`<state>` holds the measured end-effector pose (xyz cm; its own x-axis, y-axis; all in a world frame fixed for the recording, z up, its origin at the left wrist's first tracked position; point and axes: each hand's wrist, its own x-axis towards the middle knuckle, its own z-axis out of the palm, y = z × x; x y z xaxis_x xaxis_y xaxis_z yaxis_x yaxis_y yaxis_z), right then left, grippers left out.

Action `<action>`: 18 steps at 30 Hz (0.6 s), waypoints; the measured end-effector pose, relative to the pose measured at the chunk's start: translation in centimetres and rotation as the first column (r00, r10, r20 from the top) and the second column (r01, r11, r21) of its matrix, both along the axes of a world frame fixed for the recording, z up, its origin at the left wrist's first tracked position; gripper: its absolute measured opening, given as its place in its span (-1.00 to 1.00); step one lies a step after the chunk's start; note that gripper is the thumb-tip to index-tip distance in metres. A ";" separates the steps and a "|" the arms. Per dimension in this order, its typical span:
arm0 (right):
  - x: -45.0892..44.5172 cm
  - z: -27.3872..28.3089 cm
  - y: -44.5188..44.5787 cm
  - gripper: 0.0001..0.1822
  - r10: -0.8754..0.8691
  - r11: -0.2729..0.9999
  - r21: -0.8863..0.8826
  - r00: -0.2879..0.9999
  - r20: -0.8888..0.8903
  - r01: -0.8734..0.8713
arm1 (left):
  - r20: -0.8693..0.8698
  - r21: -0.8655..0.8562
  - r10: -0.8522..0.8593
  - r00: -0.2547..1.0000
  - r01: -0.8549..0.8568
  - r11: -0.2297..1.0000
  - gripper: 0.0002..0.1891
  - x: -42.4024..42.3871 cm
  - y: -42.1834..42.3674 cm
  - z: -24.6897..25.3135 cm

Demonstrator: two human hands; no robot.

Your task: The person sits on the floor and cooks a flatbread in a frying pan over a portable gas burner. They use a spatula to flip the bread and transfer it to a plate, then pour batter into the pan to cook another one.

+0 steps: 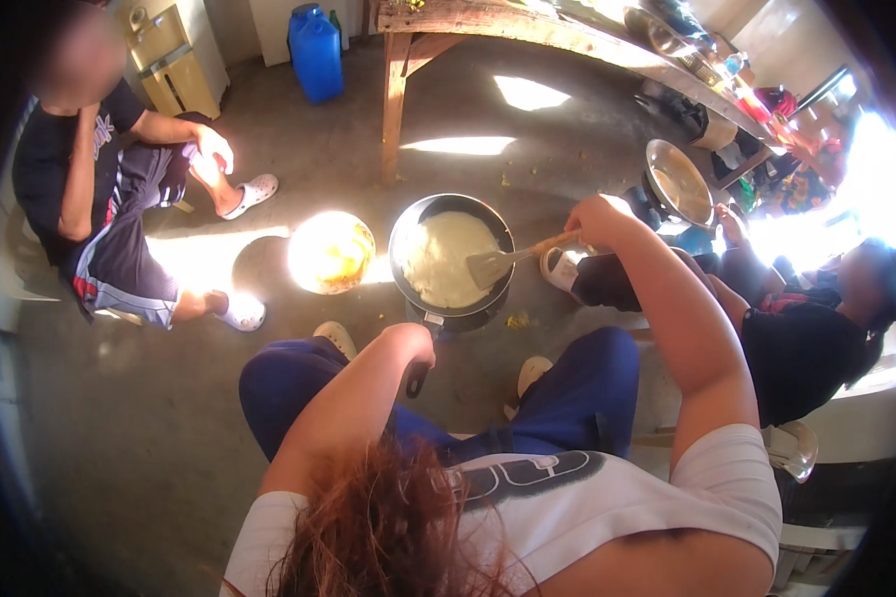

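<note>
My left hand (414, 345) grips the black handle of a frying pan (448, 198). A round, pale sheet of batter or egg (448, 257) covers most of the pan's bottom. In my right hand (601, 220) is the wooden handle of a spatula (490, 268); its flat, light blade rests at the right side of the pale sheet. Just left of the pan stands a round plate or bowl (332, 252), brightly sunlit, with yellow-orange matter in it. What supports the pan is mostly hidden beneath it.
A seated person (104, 164) is at the left, another (799, 336) at the right near a tilted metal pan (679, 183). A wooden table (493, 21) stands beyond, with its leg near my pan. A blue plastic jug (317, 56) sits at the back. Yellow scraps (517, 321) lie on the floor.
</note>
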<state>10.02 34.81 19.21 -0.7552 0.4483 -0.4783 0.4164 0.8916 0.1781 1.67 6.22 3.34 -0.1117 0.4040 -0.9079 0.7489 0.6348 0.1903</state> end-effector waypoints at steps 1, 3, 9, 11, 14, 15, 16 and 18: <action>-1.0 1.3 -0.8 -0.65 -0.010 0.999 0.035 1.000 0.012 0.010 | -0.010 -0.011 0.029 1.000 -0.029 1.000 -0.63 0.0 -0.1 -0.1; -1.8 2.0 0.0 -0.69 0.092 0.986 0.140 0.996 -0.010 -0.089 | -0.009 -0.050 0.033 0.999 -0.034 0.998 -0.60 -0.1 0.1 -0.9; -1.8 3.8 -1.3 -0.65 -0.072 0.997 0.000 0.985 -0.160 0.073 | 0.178 -0.118 0.314 0.932 -0.297 0.948 -0.42 -1.1 -1.3 -3.6; 0.0 3.2 -1.9 -0.67 -0.131 0.991 -0.040 0.977 -0.170 0.126 | 0.219 -0.105 0.332 0.918 -0.316 0.943 -0.37 -1.3 -1.4 -1.3; 3.2 -1.1 -2.7 -0.70 -0.134 0.990 -0.071 0.971 -0.196 0.123 | 0.229 -0.083 0.342 0.912 -0.332 0.940 -0.33 -1.6 -1.6 -0.8; 4.8 -3.3 -3.0 -0.71 -0.090 0.993 -0.092 0.965 -0.245 0.069 | 0.229 -0.074 0.338 0.913 -0.330 0.941 -0.32 -1.6 -1.5 -1.0; 4.7 -3.9 -5.0 -0.70 -0.268 0.954 -0.180 0.951 -0.155 0.240 | 0.227 -0.077 0.353 0.908 -0.344 0.936 -0.32 -1.6 -1.6 -0.9; 6.9 -7.6 -6.0 -0.63 0.011 0.983 -0.174 0.974 -0.228 -0.052 | 0.223 -0.073 0.364 0.904 -0.357 0.931 -0.32 -1.4 -1.2 0.5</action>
<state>16.94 28.80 11.61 -0.8649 0.3454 -0.3642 0.3984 0.9137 -0.0796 0.26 5.03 3.79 -0.0326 0.3482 -0.9369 0.4064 0.8610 0.3059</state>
